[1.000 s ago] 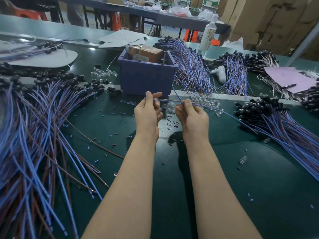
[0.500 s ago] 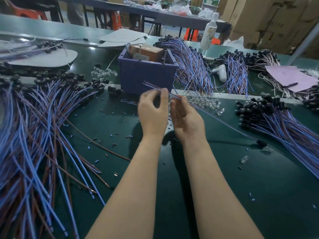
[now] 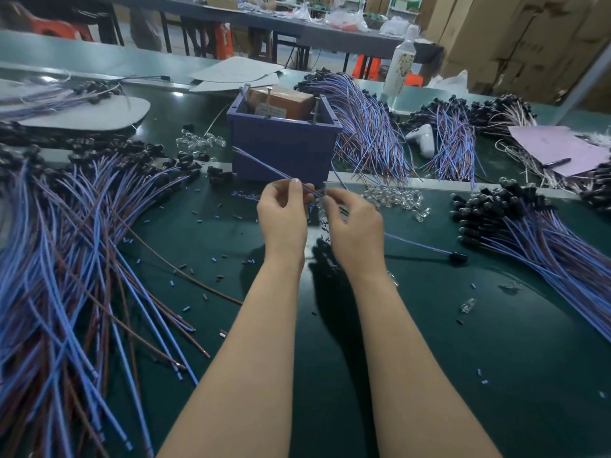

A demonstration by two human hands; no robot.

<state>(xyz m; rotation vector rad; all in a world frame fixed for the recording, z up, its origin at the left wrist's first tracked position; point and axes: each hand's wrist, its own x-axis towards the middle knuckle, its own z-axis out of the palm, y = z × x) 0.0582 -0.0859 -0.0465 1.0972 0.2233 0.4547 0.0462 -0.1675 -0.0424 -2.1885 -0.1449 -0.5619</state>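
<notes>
Both hands raised together on one wire

The left hand [image 3: 284, 214] and right hand [image 3: 355, 223] pinch the thin blue-brown wire [image 3: 420, 244] at their fingertips – above the dark green table [image 3: 429, 342], a blue bin [image 3: 284, 150] just beyond them, wire bundles [image 3: 66, 259] on either side.

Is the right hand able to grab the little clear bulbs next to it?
Probably yes. The clear bulbs lie just beside the right hand with nothing between them, but it pinches the wire, so it must let go first.
</notes>
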